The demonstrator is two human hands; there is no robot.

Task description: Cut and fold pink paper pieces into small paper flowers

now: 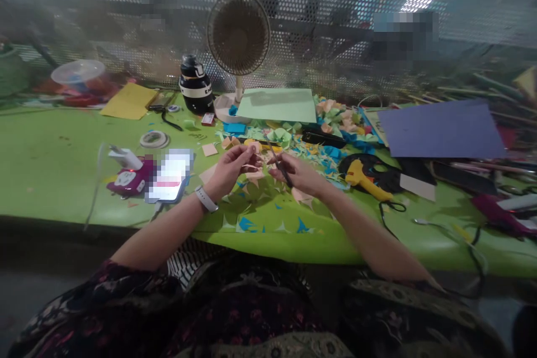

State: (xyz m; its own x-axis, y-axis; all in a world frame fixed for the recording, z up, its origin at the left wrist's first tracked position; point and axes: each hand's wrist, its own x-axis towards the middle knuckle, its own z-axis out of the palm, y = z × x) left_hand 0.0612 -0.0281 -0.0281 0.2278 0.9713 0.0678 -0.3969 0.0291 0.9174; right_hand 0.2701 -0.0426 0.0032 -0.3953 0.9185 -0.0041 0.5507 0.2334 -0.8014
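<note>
My left hand (237, 164), a band on its wrist, pinches a small piece of peach paper (254, 168) between thumb and fingers. Close beside it, my right hand (296, 172) is closed around slim dark scissors (274, 152), the narrow tip pointing up and away from me. Cut scraps of peach, blue and yellow paper (300, 154) lie around and beyond both hands. Nearer the front edge are blue and pale pointed offcuts (247, 225). A square of peach paper (210, 149) rests just left of the scraps.
On the green table (54, 151) are a phone (171, 176), a purple power strip (133, 176) and a tape roll (154, 139). Behind stand a dark bottle (196, 89) and a fan (239, 33). Rightward lie a yellow glue gun (364, 179) and a purple sheet (440, 128).
</note>
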